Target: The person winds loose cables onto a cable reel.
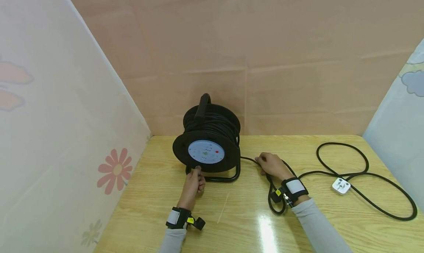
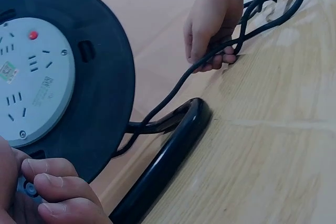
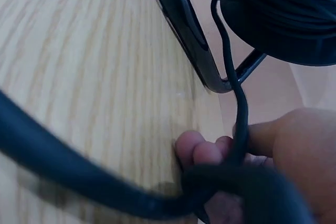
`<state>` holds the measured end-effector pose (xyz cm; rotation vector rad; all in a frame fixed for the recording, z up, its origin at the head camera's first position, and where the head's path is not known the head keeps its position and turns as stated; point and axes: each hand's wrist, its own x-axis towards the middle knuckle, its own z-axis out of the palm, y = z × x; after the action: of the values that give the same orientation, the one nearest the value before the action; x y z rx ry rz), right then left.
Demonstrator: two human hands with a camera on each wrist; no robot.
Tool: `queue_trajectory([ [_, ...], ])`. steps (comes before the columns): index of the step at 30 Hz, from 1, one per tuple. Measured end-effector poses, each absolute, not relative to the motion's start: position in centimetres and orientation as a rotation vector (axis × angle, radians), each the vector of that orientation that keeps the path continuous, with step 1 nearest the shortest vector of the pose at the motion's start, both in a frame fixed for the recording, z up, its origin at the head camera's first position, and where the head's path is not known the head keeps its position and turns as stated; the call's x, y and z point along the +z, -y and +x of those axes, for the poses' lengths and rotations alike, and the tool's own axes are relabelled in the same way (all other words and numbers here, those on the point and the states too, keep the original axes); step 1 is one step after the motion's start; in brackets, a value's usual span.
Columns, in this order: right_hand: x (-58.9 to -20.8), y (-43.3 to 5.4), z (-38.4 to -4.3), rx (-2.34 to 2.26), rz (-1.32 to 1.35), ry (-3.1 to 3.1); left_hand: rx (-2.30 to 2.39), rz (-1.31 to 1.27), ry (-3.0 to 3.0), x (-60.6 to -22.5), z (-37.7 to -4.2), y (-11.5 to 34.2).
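Observation:
A black cable reel [image 1: 205, 135] stands on the table, its pale socket disc [image 1: 206, 152] with a red button facing me. At the reel's lower rim, my left hand [image 1: 194, 181] has its fingers curled round a small dark crank knob [image 2: 30, 188], mostly hidden by those fingers. To the right of the reel, my right hand [image 1: 272, 165] pinches the black cable [image 2: 184, 80]. From this hand the cable runs left to the drum, and a loop hangs below it near the wrist.
The reel's tubular black stand [image 1: 223, 179] touches the table [image 1: 245, 216]. Loose cable loops [image 1: 366, 161] lie at the right, with a white plug [image 1: 341, 186] among them. A papered wall [image 1: 265, 61] rises behind, and a flowered panel [image 1: 66, 117] borders the left.

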<state>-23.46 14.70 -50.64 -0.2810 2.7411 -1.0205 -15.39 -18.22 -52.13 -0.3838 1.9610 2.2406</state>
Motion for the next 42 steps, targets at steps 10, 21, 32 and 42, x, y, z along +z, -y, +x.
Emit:
queue_trajectory([
  [10, -50.4, -15.2, -23.0, -1.042, -0.357, -2.678, 2.239, -0.370, -2.009, -51.5, -15.4, 19.5],
  [21, -49.9, -17.0, -22.3, -1.112, -0.570, -2.448, 2.225, -0.386, -2.060, -50.9, -15.5, 20.3],
  [32, -50.2, -18.0, -21.4, -1.131, -0.723, -2.446, 2.215, -0.373, -2.058, -50.9, -15.4, 20.5],
  [42, -50.9, -18.6, -22.0, -1.057, -0.820, -2.568, 2.228, -0.370, -2.056, -50.9, -15.4, 20.4],
])
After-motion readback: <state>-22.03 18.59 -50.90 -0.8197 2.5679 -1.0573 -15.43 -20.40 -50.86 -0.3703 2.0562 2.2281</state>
